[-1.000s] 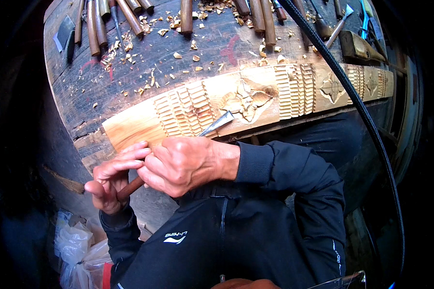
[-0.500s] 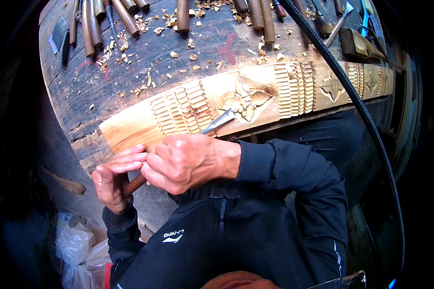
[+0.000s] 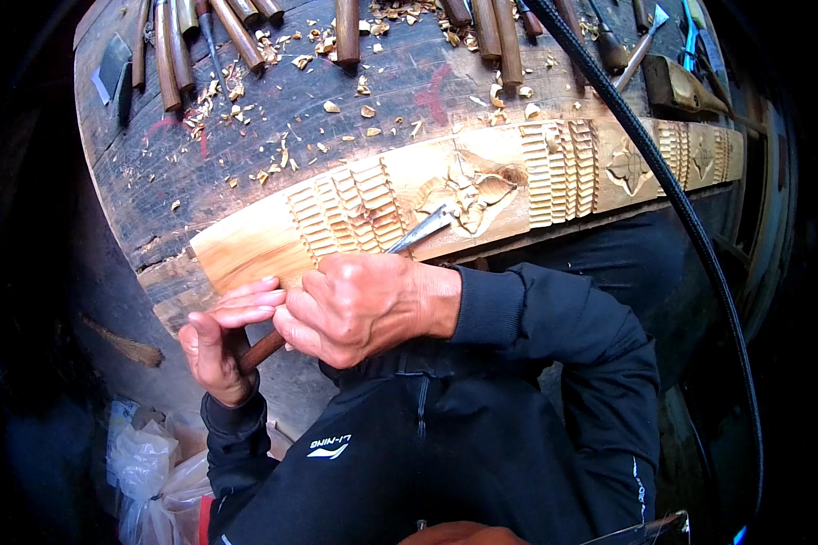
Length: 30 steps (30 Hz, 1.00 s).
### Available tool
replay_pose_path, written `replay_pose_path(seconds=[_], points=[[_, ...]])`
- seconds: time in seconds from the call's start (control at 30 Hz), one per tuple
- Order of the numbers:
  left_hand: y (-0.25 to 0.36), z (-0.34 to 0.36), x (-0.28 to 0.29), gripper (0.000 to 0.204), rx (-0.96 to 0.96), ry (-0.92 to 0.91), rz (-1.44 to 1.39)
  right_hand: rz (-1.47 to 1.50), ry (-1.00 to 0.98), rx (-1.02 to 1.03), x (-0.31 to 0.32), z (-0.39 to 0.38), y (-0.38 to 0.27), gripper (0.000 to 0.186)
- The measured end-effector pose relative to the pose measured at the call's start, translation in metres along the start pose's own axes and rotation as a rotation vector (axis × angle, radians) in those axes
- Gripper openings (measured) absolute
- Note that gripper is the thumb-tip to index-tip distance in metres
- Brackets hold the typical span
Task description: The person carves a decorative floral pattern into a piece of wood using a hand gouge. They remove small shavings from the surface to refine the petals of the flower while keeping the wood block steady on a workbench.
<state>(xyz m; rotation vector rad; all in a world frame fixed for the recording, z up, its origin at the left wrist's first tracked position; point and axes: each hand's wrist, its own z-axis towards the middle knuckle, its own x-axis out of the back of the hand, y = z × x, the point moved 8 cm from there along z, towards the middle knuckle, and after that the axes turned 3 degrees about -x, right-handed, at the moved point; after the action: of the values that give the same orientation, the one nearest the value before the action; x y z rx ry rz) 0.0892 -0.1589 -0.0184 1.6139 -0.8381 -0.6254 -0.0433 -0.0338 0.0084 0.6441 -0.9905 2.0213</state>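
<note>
My right hand (image 3: 364, 309) is closed round a chisel with a wooden handle (image 3: 260, 351); its steel blade (image 3: 420, 227) angles up to the right, the tip at the lower left of a carved flower (image 3: 465, 195). My left hand (image 3: 218, 350) holds the handle's end against its palm, fingers fairly straight, fingertips touching or beside my right knuckles at the board's near edge. The long pale wooden board (image 3: 236, 245) bears bands of small grooves (image 3: 559, 173) between flower motifs.
Wooden-handled carving tools (image 3: 347, 32), shavings (image 3: 302, 62) and a wooden mallet-like block (image 3: 673, 86) lie along the workbench's (image 3: 145, 163) far side. A black braided cable (image 3: 636, 127) crosses over the board at the right. Plastic bags (image 3: 154, 472) lie at lower left.
My hands and the chisel have shifted slightly to the right, the blade's tip a little further toward the flower's centre. The grips look much the same.
</note>
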Motion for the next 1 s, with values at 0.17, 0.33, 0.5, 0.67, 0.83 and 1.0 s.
replay_pose_path(seconds=[0.17,0.33,0.5,0.67,0.83,1.0], points=[[0.0,0.002,-0.003,0.083,0.022,0.041,0.001,-0.009,0.013,0.003,0.001,-0.004,0.003,0.027],[-0.006,-0.002,0.003,0.086,0.078,0.032,-0.064,-0.029,0.042,0.014,0.003,-0.004,0.004,0.028],[0.002,-0.001,-0.004,0.101,0.031,-0.134,-0.111,-0.044,0.09,0.044,0.003,0.0,-0.007,0.023],[-0.003,-0.004,0.0,0.11,0.066,-0.162,-0.183,-0.054,0.087,0.041,0.001,0.001,-0.009,0.022],[-0.005,-0.006,0.0,0.113,0.053,-0.161,-0.204,-0.054,0.074,0.041,0.001,0.002,-0.01,0.021],[-0.004,-0.006,0.0,0.112,0.019,-0.178,-0.195,-0.054,0.072,0.065,-0.002,-0.001,-0.012,0.024]])
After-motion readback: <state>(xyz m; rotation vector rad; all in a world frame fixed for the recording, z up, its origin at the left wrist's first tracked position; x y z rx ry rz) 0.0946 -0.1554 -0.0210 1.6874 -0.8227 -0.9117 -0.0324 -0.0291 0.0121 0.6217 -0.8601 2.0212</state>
